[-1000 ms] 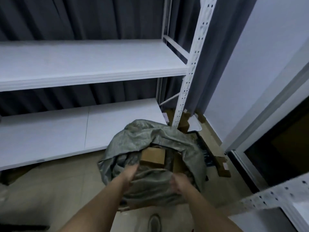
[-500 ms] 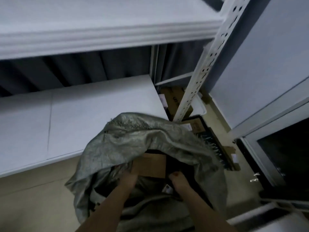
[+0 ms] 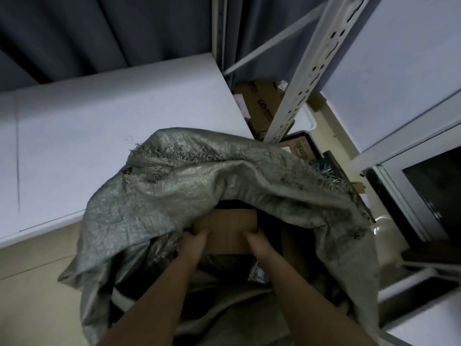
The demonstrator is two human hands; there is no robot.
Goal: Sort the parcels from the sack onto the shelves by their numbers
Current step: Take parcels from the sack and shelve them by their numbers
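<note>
Both hands in the sack (image 3: 174, 196) now, left hand (image 3: 193, 239) and right hand (image 3: 253, 237) grasping the near corners of a box (image 3: 229, 229) inside its mouth; best lifted level, clear of the flap, label read before choosing a shelf (image 3: 112, 126)

Dim, bluish, grainy view; deep shadow fills the grey woven sack (image 3: 189, 186) mouth beyond the hands, and wide-angle distortion bends the edges.

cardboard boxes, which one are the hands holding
The plain brown box inside the grey sack, gripped by left hand and right hand. The printed boxes lie on the floor behind the rack upright.
</note>
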